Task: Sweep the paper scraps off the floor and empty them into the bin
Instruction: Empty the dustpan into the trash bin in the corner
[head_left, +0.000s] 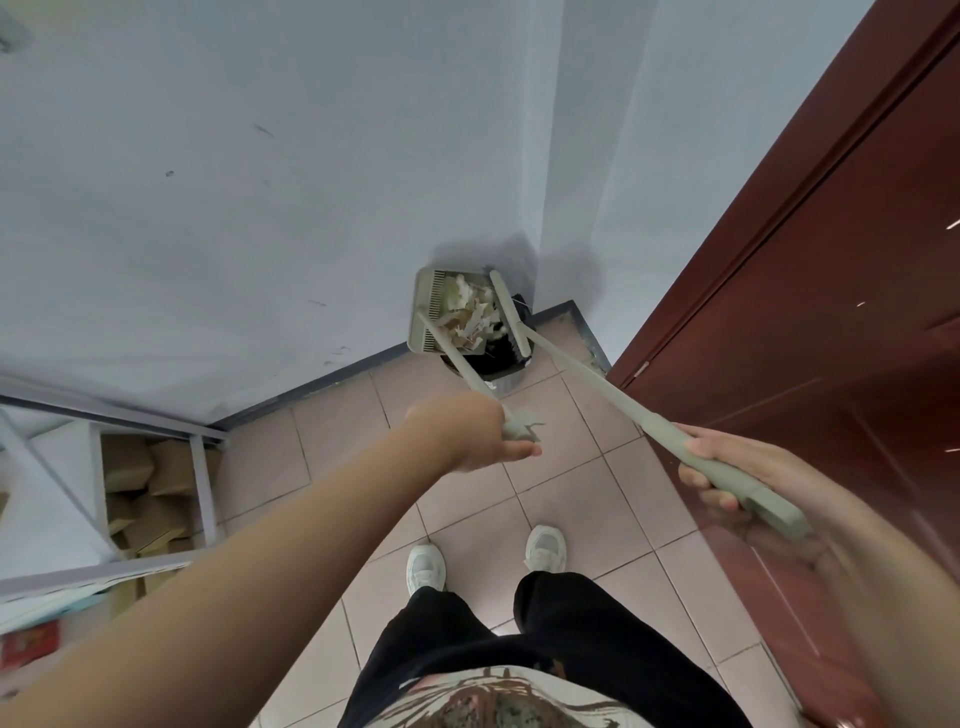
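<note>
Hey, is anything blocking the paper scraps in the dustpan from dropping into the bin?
Only the broom head, which lies across the open side of the dustpan, against the paper scraps. The bin below looks open, with no lid visible.

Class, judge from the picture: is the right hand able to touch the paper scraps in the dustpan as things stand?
Probably not: the right hand grips the broom handle, while the paper scraps lie in the dustpan over the bin, at that handle's far end.
</note>
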